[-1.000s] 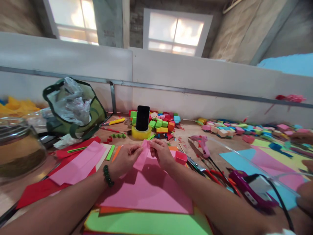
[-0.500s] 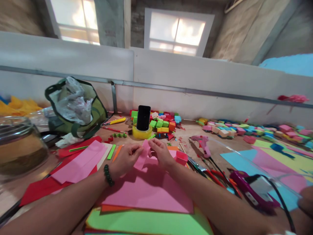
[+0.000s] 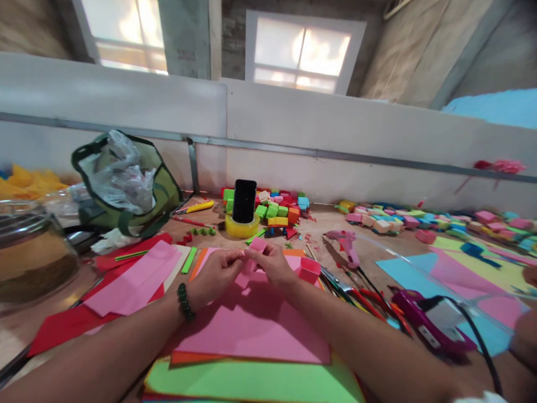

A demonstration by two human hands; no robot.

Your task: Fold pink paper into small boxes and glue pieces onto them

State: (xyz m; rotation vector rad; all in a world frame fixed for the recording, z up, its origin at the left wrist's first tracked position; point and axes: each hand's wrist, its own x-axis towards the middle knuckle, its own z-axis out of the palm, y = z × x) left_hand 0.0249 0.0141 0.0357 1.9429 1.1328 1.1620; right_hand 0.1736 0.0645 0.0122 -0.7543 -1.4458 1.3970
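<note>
Between my two hands is a small piece of pink paper (image 3: 245, 275), bent at its upper end. My left hand (image 3: 218, 275), with a dark beaded bracelet at the wrist, pinches its left side. On the other side, the closed fingers of my right hand (image 3: 272, 267) grip it near the fold. Both hands are above a large pink sheet (image 3: 255, 330), which lies over orange and green sheets (image 3: 251, 380). Just right of my right hand sits a small folded pink paper box (image 3: 309, 270).
A phone (image 3: 244, 201) leans on a yellow tape roll (image 3: 242, 226) before many paper cubes (image 3: 272, 211). Right are a pink glue gun (image 3: 348, 246), scissors (image 3: 364, 299) and a purple power strip (image 3: 432, 324). Left are pink strips (image 3: 138, 280), a glass jar (image 3: 33, 257) and a green bag (image 3: 163, 196). Another person's hand (image 3: 526, 330) shows far right.
The pink piece, earlier standing flatter and taller between my fingers, is now bent over at the top. My right fingers have shifted slightly lower on it. The view has drifted slightly.
</note>
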